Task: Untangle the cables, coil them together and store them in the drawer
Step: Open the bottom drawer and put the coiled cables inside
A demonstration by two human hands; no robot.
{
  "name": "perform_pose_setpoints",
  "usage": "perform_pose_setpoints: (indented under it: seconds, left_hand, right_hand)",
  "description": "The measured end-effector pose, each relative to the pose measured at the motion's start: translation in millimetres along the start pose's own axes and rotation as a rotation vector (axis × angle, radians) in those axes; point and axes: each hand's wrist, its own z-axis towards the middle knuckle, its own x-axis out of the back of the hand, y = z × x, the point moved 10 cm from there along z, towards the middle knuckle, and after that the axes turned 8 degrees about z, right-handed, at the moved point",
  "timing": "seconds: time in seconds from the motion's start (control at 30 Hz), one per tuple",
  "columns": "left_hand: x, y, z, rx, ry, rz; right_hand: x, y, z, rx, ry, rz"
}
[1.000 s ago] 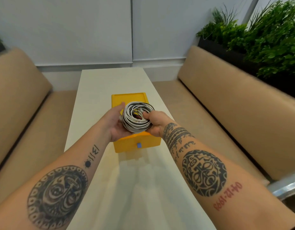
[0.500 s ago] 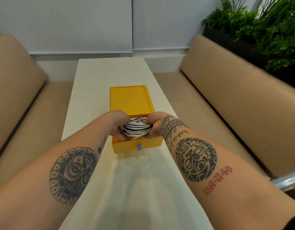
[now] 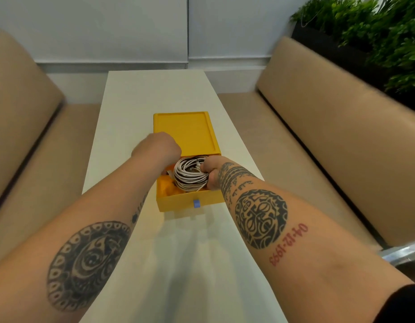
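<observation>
one bundle of coiled cables [image 3: 190,174], white and black strands wound into a ring, sits low in the open yellow drawer [image 3: 178,201], tilted so its open face looks up and toward the camera. the right hand [image 3: 210,172] is closed on the ring's right edge, so the coil lies directly to the left of that grip and touches it. the left hand [image 3: 158,148] is curled into a loose fist at the coil's upper left; whether its fingers have hold of any strand cannot be told, since they are hidden under the knuckles. the right hand is the one plainly carrying the coil. the drawer juts toward the camera from its yellow box [image 3: 185,134], which stands midway along the pale table [image 3: 155,94]. the coil looks nearly stowed; letting go and pushing the drawer's front in seems to be what is left.
</observation>
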Motion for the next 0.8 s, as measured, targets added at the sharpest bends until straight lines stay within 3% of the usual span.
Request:
perform_pose_setpoints:
  seconds: [0.07,0.2,0.37,0.43,0.5,0.6,0.67,0.8]
  left_hand:
    - [15,-1,11,-0.058,0.166,0.098]
    - [-23,0,21,-0.204,0.002,0.245]
    - [-32,-2,21,-0.254,0.013,0.275]
    - [-31,-2,21,-0.261,-0.003,0.270]
    - [-30,-3,23,-0.263,-0.002,0.254]
    - [-29,-6,27,-0.249,0.003,0.215]
    - [-28,-8,29,-0.236,0.010,0.176]
    - [-25,-11,30,-0.226,0.042,0.096]
  right_hand:
    - [2,3,3,0.003,0.033,0.027]
    - [-7,0,-14,0.058,-0.036,0.022]
    - [-14,-8,-15,0.190,-0.030,-0.134]
    - [-20,-14,-14,0.293,0.011,-0.339]
    - [-24,-22,-15,0.381,0.081,-0.695]
    - [-37,-33,-30,0.531,0.065,-1.093]
    - [-33,-42,-41,0.627,0.088,-1.196]
    - [-14,-45,-64,0.788,0.047,-1.098]
